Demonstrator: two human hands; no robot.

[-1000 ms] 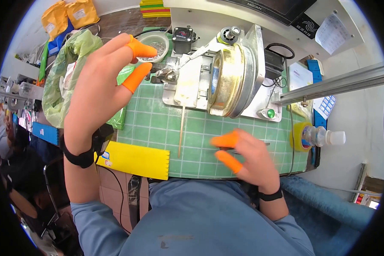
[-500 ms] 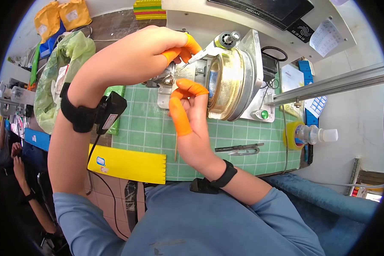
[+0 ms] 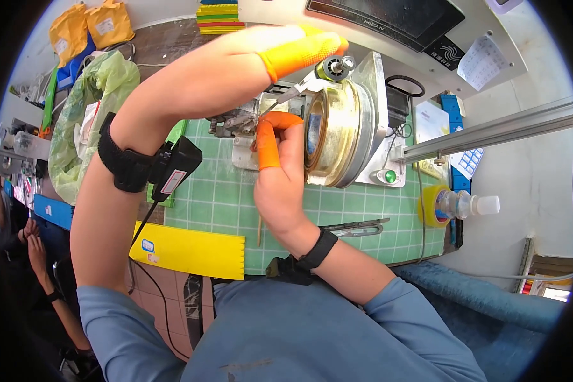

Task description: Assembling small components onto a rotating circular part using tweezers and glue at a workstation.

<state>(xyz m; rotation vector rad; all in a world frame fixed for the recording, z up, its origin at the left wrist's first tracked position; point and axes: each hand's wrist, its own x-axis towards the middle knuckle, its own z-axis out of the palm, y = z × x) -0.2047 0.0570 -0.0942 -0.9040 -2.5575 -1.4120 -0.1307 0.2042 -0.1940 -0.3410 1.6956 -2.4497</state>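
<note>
Left arm raised and extended forward across the view, forearm bare, a black band with a small black device strapped at the wrist. Left hand [image 3: 254, 60] turned palm down, its extended fingers [image 3: 299, 49] capped in orange finger covers. Right arm enters from the lower edge in a blue sleeve, black band at the wrist. Right hand [image 3: 280, 175] points upward, fingers [image 3: 267, 140] bent, orange covers on forefinger and thumb.

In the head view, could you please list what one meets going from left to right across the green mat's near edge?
Yellow toothed strip → thin wooden stick → metal tweezers → yellow tape roll → clear plastic bottle, beside the mat's right edge.
</note>
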